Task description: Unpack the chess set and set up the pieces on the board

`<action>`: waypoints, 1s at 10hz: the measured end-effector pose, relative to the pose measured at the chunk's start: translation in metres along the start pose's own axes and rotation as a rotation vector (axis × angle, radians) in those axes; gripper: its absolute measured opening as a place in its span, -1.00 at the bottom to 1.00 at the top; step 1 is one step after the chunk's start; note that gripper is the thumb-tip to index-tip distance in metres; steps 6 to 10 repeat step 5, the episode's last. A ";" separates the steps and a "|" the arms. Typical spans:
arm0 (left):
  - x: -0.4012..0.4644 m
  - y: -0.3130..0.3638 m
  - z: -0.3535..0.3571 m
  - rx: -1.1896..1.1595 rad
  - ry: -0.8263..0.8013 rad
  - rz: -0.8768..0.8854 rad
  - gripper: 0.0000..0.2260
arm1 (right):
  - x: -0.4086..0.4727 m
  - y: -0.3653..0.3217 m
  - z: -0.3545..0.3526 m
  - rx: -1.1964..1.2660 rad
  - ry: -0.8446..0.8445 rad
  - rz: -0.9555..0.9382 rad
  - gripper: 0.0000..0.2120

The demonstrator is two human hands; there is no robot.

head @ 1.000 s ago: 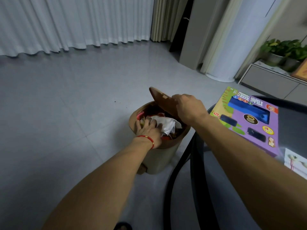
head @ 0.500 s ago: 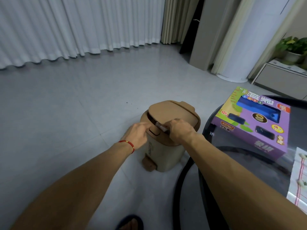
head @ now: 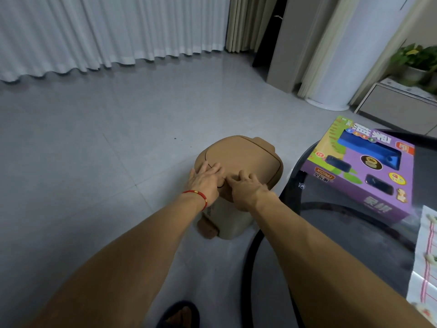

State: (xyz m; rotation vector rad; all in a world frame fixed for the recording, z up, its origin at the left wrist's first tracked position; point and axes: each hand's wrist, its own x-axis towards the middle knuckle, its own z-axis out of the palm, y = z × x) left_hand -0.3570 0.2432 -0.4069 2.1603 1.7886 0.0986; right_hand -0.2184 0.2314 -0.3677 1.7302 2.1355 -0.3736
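- Chess set box [head: 361, 166]: purple printed carton, lying flat on the dark round table [head: 335, 223], at the table's far-left edge. Flaps look closed; a blue shape shows in the carton's top face, whether window or print I cannot tell. No board or pieces visible anywhere.
- Progress, as judged: unpacking has not started. Box untouched by either hand, nothing laid out. Whole task remains: open the box, take out board and pieces, place them.
- Left of the box, down on the floor [head: 94, 150]: a tan pedal bin [head: 236, 171], lid shut, pedal sticking out at its near side. It stands just beside the table rim.
- Left hand [head: 204, 181]: flat on the bin lid's near-left part, fingers spread and extended, holding nothing. Red cord bracelet [head: 196, 195] at the wrist.
- Right hand [head: 246, 188]: on the lid's near edge just right of the left hand, fingers curled, fingertips touching the lid. Empty as far as can be seen; palm side hidden.
- Both hands well apart from the box, so the present action is bin business, not chess.
- Right of the box, at the table's near-right part: a white cloth [head: 425, 256] with pink stripes, partly cut off by the frame.
- Beyond the box: a low cabinet with a potted plant [head: 416, 60], blurred.
- Far from the box, along the back wall: white curtains [head: 106, 31].
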 end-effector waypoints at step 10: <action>-0.051 0.069 -0.079 -0.217 0.193 -0.071 -0.66 | -0.088 -0.008 -0.041 0.480 0.395 0.033 -0.63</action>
